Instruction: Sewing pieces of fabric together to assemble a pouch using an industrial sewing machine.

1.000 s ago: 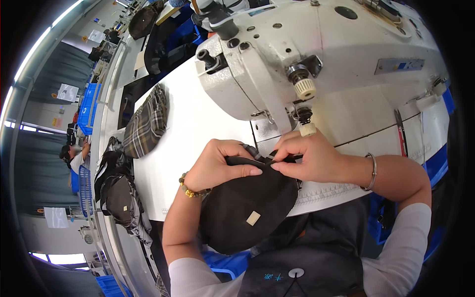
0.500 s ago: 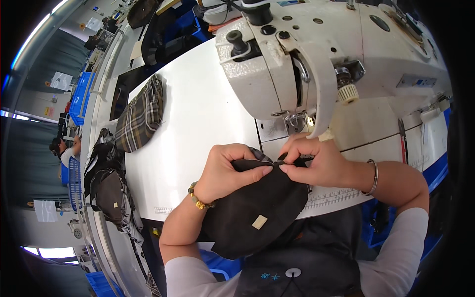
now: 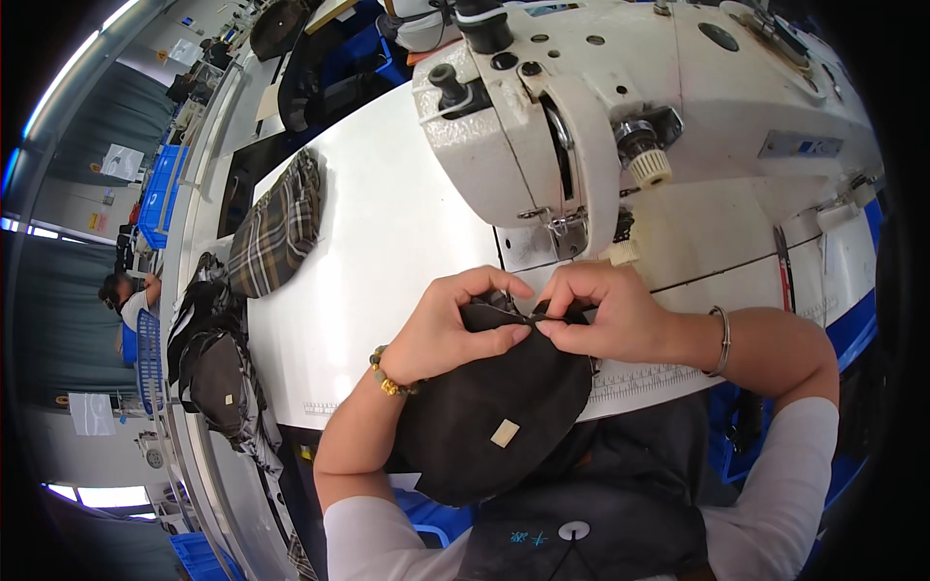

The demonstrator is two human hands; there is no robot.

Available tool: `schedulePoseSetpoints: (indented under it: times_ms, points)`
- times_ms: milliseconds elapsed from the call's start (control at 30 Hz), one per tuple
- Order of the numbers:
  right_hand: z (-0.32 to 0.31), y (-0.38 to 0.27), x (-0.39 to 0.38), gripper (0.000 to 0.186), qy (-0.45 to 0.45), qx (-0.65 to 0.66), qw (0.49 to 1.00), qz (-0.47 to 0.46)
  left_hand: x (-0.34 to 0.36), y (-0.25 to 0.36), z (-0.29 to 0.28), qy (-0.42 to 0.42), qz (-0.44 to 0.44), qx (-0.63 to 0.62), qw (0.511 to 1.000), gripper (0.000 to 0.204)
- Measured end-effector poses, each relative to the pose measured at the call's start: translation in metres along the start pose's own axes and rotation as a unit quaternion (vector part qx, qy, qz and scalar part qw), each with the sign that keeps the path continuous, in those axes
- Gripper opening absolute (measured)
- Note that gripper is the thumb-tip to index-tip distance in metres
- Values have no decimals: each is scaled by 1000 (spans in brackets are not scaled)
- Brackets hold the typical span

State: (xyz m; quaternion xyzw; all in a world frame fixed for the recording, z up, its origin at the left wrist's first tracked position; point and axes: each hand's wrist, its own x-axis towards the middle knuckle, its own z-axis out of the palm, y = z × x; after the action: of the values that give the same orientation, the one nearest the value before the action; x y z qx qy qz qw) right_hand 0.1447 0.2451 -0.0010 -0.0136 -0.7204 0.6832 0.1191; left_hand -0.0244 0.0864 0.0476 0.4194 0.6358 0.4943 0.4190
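A dark brown fabric piece (image 3: 465, 416) with a small cream label hangs over the table's front edge toward my lap. My left hand (image 3: 450, 324) pinches its upper edge between thumb and fingers. Close beside it, my right hand (image 3: 596, 310) grips the same edge, and the fingertips of both hands nearly meet at a fold. Some lighter patterned cloth shows at the edge near my left fingers. Just beyond my hands stands a white sewing machine (image 3: 542, 145), its needle area behind my right fingers.
A plaid fabric piece (image 3: 279, 230) lies on the white table (image 3: 387, 184) at the left. More dark and patterned cloth pieces (image 3: 221, 378) are heaped past the table's left edge. Red-and-black tweezers (image 3: 783, 266) lie right of the machine. Another person (image 3: 131, 295) sits far left near blue crates (image 3: 161, 194).
My fingers have shifted slightly along the pinched edge, and my right hand has moved a little left. The machine appears slightly farther left in the picture.
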Motion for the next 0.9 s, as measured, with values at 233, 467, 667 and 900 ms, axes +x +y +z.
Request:
schedulePoseSetpoints:
  times_ms: [233,467,667,900]
  points:
    - [3,4,3,13,46,28,999,-3,-3,-1,-9,-54,-38,54,996,12]
    - [3,4,4,16,54,27,998,-10,-2,-1,-9,-53,-41,51,996,11]
    - [8,4,6,16,54,63,996,24,-3,-2,-18,-61,-74,19,995,10]
    - [12,2,11,15,35,90,994,48,4,-4,-22,-68,76,143,984,15]
